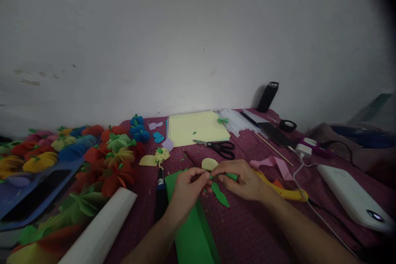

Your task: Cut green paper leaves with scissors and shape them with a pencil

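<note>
Just above the counter (244, 233), beside the upper part of a green sheet (192, 231), the two hands work fingertip to fingertip. The left hand (189, 186) has its grip closed in a pinch on a small green piece (211, 177), of which only a sliver shows. The right hand (243, 179) has its thumb and forefinger bent in close to the same spot; whether its grip is clenched on that piece or merely touches it, I cannot tell. A green leaf-shaped cutout (220, 195) shows just below the fingers, lying or hanging, and another green scrap (232, 176) peeks out behind the right thumb.

For such fine work, it would seem best to let the left hand be the steady one and the right make the small movements, pressing with soft pads and not nails, since thin material like this probably creases or tears easily. Resting both wrists on the counter should calm any tremble. Tilting the piece so the fingers cover less of it would let the eye check its edges. Scissors (223, 147) lie just beyond the hands, tips at the yellow sheets (198, 126); knuckles are best kept clear of those blades
</note>
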The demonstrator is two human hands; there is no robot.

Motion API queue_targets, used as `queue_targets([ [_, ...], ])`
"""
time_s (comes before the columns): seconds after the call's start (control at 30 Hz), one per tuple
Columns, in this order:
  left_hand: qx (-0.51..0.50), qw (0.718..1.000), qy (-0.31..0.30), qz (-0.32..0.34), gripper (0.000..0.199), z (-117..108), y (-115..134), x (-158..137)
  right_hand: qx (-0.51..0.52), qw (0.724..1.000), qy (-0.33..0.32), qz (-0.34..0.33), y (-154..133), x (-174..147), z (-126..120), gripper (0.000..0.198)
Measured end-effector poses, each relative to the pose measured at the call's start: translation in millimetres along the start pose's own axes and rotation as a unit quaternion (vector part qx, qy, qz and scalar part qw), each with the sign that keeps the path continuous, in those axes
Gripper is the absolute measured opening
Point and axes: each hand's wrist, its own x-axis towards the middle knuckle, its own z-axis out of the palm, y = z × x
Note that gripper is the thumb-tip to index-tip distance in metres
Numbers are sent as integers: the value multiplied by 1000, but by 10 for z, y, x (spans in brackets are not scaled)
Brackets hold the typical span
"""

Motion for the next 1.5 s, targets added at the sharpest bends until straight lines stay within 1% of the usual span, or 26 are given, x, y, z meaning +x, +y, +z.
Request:
queue_targets([
  [0.1,4,1000,-2,-6,25,-15,-12,4,4,1000,-22,-22,1,-7,-9,26],
  [0.17,4,1000,-5,-4,24,-21,-14,7,27,999,-37,-5,2,-10,-33,25],
  [0.23,1,1000,-4,-1,23,-24,-9,10,84,995,-19,57,10,-6,-69,21],
  [0.33,1,1000,1,0,22,-21,2,12,184,966,44,177,41,18,-110,20],
  [0.37,3,1000,1,-2,22,-20,3,12,196,958,46,205,52,28,-110,23],
  [0.43,4,1000,0,-9,22,-15,1,12,196,953,11,232,67,45,-83,26],
  [0.53,-3,1000,-7,-22,23,-4,-11,8,206,950,-53,228,60,49,2,24],
  [0.6,-11,999,-10,-32,24,6,-17,3,212,949,-64,223,53,41,57,22],
  [0.73,-46,997,-16,-66,28,13,-8,-4,230,942,-51,241,80,20,107,20],
  [0.87,-107,988,-10,-111,38,1,9,8,290,915,-24,280,106,23,96,17],
  [0.93,-115,986,-6,-121,43,3,16,10,304,907,-21,292,100,28,87,17],
  [1.03,-85,989,-21,-116,45,23,21,-6,316,901,-30,297,96,25,89,15],
  [1.23,-1,992,-94,-85,40,42,2,-37,334,890,-47,307,122,-1,137,13],
  [1.4,26,987,-144,-73,39,11,-11,-17,332,882,-66,328,110,5,143,12],
  [1.5,27,986,-146,-75,37,0,-5,-16,334,877,-70,339,100,15,125,12],
])
